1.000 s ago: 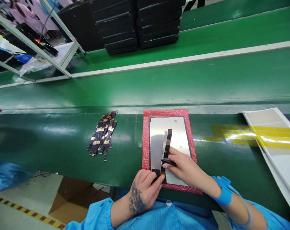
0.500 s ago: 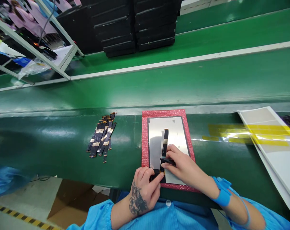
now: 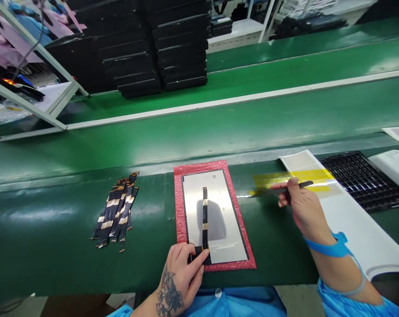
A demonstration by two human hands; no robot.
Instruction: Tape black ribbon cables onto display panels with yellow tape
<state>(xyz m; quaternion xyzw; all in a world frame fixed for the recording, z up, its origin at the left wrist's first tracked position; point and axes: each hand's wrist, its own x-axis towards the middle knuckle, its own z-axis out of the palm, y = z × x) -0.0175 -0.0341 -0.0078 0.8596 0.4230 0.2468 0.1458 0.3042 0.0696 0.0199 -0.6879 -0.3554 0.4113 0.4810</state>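
Observation:
A black flex cable [image 3: 205,213] with gold ends lies lengthwise on the silver back of a flat display panel [image 3: 230,233]. My left hand [image 3: 182,268] is closed at the panel's lower left, its fingertips pressing the cable's lower end against the black strip there. The panel rests on a red bubble-wrap sheet [image 3: 179,193]. Away to the right, my right hand [image 3: 303,202] is closed around black tweezers [image 3: 305,184]. Their tips point left, over strips of yellow tape [image 3: 263,180]; whether they touch the tape I cannot tell.
A pile of flex cables [image 3: 115,209] lies left on the green bench. White sheets [image 3: 347,224] and a black gridded tray [image 3: 364,178] are at the right. Stacked black trays [image 3: 179,48] and a white metal frame [image 3: 31,103] stand behind. People in pink and blue are far back left.
My right hand has moved from the flex cable to the yellow tape at the right, carrying the tweezers. My left hand stays on the cable's lower end. The view has shifted right.

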